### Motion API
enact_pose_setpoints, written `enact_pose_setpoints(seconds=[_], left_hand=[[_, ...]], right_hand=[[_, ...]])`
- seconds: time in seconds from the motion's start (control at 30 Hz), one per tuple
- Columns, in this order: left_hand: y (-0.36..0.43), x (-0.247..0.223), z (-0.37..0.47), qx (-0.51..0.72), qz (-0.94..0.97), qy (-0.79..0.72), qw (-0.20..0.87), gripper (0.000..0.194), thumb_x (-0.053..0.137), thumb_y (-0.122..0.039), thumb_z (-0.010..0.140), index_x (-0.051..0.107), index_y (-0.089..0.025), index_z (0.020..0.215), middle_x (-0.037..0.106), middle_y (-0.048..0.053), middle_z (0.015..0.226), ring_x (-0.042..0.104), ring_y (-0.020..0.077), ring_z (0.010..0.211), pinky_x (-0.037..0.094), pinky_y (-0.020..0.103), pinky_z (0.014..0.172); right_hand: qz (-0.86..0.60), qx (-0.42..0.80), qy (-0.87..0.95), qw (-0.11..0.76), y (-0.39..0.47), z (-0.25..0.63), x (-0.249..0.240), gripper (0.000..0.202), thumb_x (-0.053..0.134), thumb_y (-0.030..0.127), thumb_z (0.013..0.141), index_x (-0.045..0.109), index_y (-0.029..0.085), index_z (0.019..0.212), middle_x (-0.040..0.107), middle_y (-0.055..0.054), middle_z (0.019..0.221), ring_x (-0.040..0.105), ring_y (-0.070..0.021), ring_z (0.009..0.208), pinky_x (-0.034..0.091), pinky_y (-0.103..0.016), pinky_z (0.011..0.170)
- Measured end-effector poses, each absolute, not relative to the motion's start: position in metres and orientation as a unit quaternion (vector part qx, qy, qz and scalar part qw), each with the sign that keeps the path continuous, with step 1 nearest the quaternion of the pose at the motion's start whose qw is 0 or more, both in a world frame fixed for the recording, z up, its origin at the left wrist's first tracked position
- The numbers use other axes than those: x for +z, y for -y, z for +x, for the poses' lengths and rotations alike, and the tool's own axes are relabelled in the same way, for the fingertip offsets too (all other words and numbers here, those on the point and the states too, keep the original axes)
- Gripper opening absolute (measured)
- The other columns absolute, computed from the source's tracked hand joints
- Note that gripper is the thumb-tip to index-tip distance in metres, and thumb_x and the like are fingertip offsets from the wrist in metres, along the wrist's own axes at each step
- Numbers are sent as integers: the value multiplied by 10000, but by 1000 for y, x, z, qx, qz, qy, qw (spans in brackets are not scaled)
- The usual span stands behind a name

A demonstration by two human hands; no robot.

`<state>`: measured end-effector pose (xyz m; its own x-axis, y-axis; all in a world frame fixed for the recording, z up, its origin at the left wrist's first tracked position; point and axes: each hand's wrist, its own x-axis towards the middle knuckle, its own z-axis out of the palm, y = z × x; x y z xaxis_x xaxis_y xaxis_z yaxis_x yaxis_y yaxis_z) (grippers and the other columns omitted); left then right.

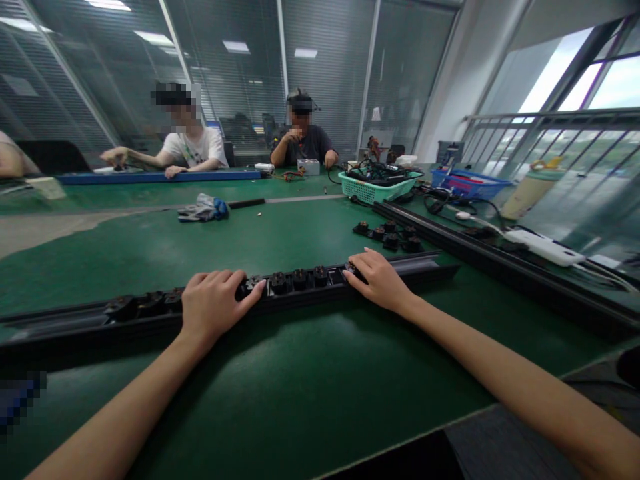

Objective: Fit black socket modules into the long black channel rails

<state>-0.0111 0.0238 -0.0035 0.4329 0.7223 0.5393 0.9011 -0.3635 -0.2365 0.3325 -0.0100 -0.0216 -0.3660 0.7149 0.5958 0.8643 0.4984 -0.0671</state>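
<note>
Crosswise runs the black channel, left hand and right hand gripping it with bent fingers.

A green table bears black channels, small black parts, gloves — and a teal basket.

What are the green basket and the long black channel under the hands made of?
Green basket: likely semi-matte moulded plastic, judging by its perforated wall. Black channel: perhaps satin-coated metal, from its straight, faintly shiny walls; plastic is possible.
</note>
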Motion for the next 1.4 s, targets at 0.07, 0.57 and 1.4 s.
enact_pose_setpoints(seconds=[0.07, 0.57, 1.4], left_hand=[[-24, -4, -11, -176, -808, 501, 256, 559, 361, -627, 954, 696, -183, 891, 723, 102, 877, 651, 274, 853, 390, 386, 788], [-24, -4, -12, -183, -806, 501, 255, 560, 359, -627, 953, 693, -183, 886, 721, 103, 876, 650, 271, 846, 388, 389, 803], [-24, -4, -11, -190, -807, 502, 246, 553, 368, -627, 945, 697, -189, 875, 725, 103, 869, 647, 273, 843, 390, 391, 796]], right_hand=[[-495, -120, 810, 292, 11, 332, -22, 350, 428, 387, 998, 643, 135, 1111, 696, -135, 1052, 631, -260, 1010, 433, -490, 1057], [-518, -74, 775, 354, 13, 329, -21, 277, 542, 356, 939, 702, 139, 1006, 713, -144, 1044, 653, -271, 1011, 526, -418, 898], [-515, -74, 760, 391, 10, 330, -28, 190, 548, 284, 905, 680, 174, 986, 666, -130, 1048, 606, -262, 1040, 508, -416, 933]])
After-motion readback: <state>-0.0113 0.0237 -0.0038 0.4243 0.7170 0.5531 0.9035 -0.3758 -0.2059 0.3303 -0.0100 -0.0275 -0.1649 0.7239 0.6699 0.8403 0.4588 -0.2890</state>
